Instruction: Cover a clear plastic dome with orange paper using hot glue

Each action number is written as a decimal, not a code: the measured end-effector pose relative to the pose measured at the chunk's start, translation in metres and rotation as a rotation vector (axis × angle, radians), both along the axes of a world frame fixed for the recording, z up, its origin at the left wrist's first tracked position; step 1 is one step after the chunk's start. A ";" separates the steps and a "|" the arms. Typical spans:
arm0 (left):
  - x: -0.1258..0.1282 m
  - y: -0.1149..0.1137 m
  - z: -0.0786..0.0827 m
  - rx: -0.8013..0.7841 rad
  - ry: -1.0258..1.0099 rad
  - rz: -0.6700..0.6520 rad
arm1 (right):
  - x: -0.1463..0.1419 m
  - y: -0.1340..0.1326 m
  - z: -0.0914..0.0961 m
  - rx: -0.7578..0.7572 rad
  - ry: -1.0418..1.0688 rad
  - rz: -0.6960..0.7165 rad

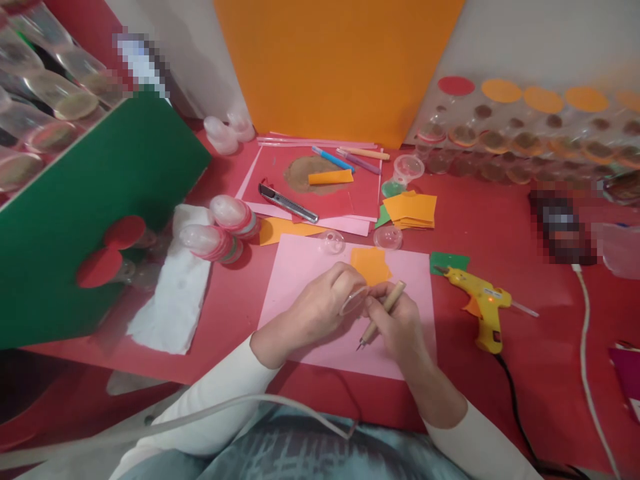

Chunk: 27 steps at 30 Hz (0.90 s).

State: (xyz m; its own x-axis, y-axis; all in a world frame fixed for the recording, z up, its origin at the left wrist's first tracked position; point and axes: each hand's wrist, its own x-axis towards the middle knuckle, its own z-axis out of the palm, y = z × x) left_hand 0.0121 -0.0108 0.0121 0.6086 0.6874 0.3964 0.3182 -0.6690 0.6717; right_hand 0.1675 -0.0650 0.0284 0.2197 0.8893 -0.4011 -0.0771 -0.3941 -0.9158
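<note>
My left hand [320,308] is closed around a small clear plastic lid [353,301], held over a pink sheet [300,280] on the red table. My right hand [400,327] grips a wooden-handled tool [383,315] with its metal tip pointing down towards me, and its fingers also meet the lid. An orange paper piece [371,264] lies on the pink sheet just beyond both hands.
A yellow glue gun [481,301] lies to the right with its black cord. Beyond are a stack of orange squares [411,209], clear lids [388,237], a utility knife [287,203], pens, stacked cups [220,230] and a green board [100,200] at the left.
</note>
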 end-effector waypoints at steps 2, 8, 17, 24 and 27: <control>0.000 0.000 -0.001 0.003 0.007 -0.011 | 0.001 0.000 0.000 0.014 -0.020 0.006; 0.000 -0.001 0.002 -0.027 0.009 -0.020 | 0.002 -0.005 -0.008 0.057 -0.072 0.002; 0.002 0.000 0.006 -0.017 -0.112 -0.045 | 0.000 -0.001 0.001 -0.010 0.007 -0.035; -0.001 0.000 0.004 -0.094 -0.192 0.015 | -0.001 0.001 0.004 -0.097 0.093 -0.024; -0.005 0.002 -0.001 -0.157 -0.245 0.066 | -0.001 -0.002 0.002 -0.085 0.100 0.025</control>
